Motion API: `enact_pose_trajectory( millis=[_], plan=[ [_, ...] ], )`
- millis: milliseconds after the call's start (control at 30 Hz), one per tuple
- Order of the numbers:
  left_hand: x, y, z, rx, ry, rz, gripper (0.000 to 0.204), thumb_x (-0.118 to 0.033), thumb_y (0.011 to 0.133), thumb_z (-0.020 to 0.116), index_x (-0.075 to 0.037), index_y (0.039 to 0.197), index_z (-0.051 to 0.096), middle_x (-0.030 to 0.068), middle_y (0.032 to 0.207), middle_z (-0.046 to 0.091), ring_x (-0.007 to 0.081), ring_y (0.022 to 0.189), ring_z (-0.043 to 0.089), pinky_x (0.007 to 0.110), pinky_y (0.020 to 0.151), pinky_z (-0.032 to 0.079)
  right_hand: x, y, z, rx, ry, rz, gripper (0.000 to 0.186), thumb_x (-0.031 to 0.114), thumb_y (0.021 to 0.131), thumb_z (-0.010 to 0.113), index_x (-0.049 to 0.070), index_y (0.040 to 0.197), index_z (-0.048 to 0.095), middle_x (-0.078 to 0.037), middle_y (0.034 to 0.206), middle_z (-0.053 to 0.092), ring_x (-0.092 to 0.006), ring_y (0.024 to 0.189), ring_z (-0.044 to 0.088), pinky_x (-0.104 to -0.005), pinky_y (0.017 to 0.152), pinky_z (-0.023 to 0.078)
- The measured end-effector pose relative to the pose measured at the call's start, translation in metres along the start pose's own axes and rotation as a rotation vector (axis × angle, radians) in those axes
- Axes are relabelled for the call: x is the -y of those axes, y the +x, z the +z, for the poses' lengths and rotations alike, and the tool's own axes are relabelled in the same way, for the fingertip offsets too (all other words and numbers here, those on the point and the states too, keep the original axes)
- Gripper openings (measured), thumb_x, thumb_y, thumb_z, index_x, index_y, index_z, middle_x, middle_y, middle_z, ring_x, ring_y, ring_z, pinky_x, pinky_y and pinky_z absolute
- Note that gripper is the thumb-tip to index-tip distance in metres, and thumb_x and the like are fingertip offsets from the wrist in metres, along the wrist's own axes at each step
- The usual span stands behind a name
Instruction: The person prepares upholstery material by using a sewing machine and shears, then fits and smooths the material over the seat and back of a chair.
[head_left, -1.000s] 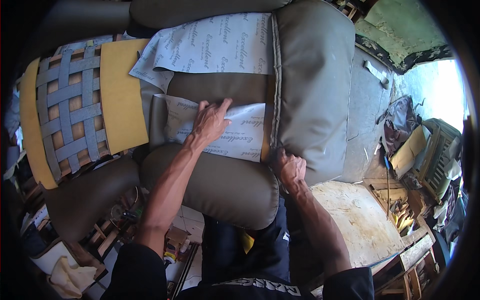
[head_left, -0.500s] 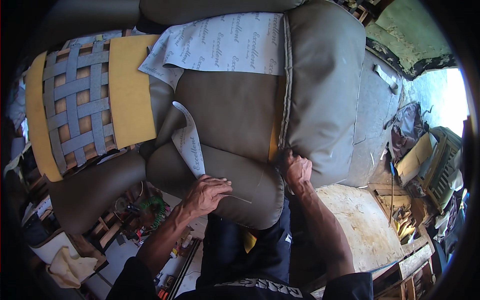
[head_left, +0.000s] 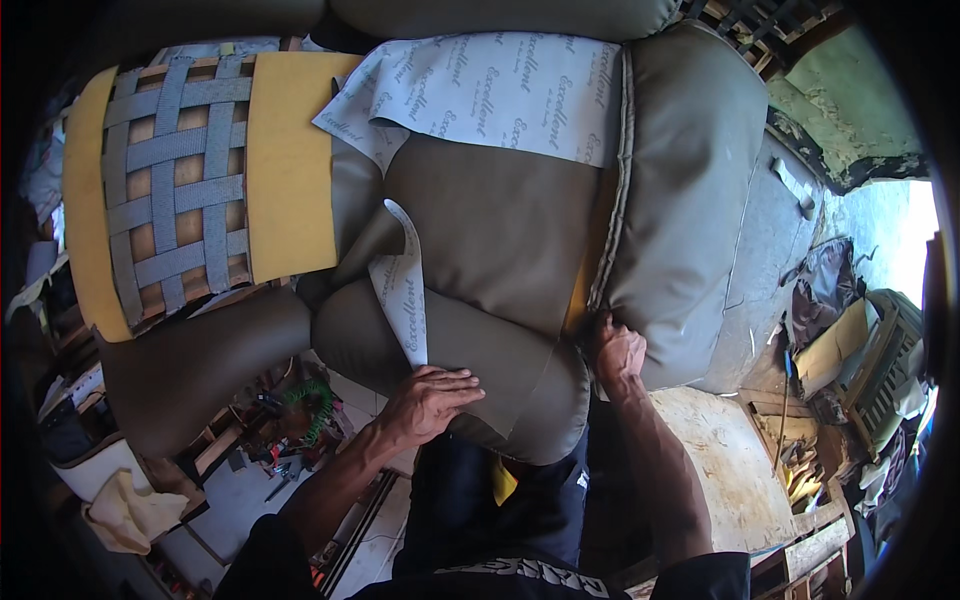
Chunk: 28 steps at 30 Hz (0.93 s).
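A sofa frame half covered in brown-grey vinyl lies in front of me. My left hand [head_left: 428, 402] is at the near padded armrest [head_left: 545, 425], fingers along the top of a loose vinyl flap [head_left: 490, 370] and gripping its edge; the thumb is mostly hidden. Just beyond those fingers a strip of the flap's white printed backing [head_left: 403, 305] curls upward. My right hand [head_left: 620, 352] is closed at the corner where the armrest meets the puffy backrest cushion [head_left: 690, 200]. What its fingers pinch there is hidden. Yellow foam [head_left: 577, 300] shows in the gap beside it.
Woven grey webbing [head_left: 165, 150] between yellow foam strips [head_left: 290, 165] spans the left side. A larger vinyl piece [head_left: 490, 95] is folded back, white side up. A wooden board [head_left: 725, 470] lies at right, beside stacked scraps. Tools [head_left: 280, 480] lie below at left.
The sofa has shifted slightly to the right in view. The flap under my left hand now lies flatter on the armrest. My right hand stays at the same corner.
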<state>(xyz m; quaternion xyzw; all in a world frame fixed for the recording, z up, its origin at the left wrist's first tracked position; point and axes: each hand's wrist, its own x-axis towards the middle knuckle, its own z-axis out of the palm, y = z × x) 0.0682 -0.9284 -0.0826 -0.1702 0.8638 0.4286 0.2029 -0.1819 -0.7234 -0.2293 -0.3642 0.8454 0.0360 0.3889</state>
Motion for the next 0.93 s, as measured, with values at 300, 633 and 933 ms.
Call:
enact_pose_trajectory(
  millis=[300, 633, 933],
  plan=[
    [-0.009, 0.086, -0.001, -0.242, -0.046, 0.038, 0.032, -0.009, 0.084, 0.077, -0.009, 0.116, 0.076, 0.0093, 0.116, 0.075, 0.0255, 0.112, 0.068, 0.04, 0.103, 0.046, -0.002, 0.001, 0.007, -0.02, -0.03, 0.007, 0.026, 0.024, 0.092, 0.064, 0.007, 0.111, 0.06, -0.021, 0.086, 0.075, -0.0396, 0.077, 0.075, -0.0506, 0.071, 0.057],
    [-0.044, 0.115, -0.046, -0.491, 0.017, 0.103, 0.039, -0.017, 0.097, 0.063, -0.006, 0.135, 0.062, 0.0167, 0.141, 0.059, 0.0337, 0.136, 0.05, 0.047, 0.113, 0.038, 0.005, -0.012, 0.006, -0.048, 0.028, 0.202, 0.025, 0.027, 0.093, 0.061, 0.009, 0.11, 0.063, -0.023, 0.092, 0.075, -0.0438, 0.087, 0.073, -0.0547, 0.08, 0.057],
    [0.059, -0.076, -0.081, 0.34, 0.156, -0.12, 0.041, -0.035, 0.101, 0.06, -0.007, 0.131, 0.064, 0.0213, 0.135, 0.063, 0.0362, 0.128, 0.059, 0.051, 0.113, 0.042, 0.065, -0.092, -0.019, -0.111, 0.258, 0.142, 0.045, 0.031, 0.088, 0.073, 0.011, 0.127, 0.066, -0.023, 0.116, 0.073, -0.0416, 0.103, 0.072, -0.0554, 0.091, 0.056]
  ],
)
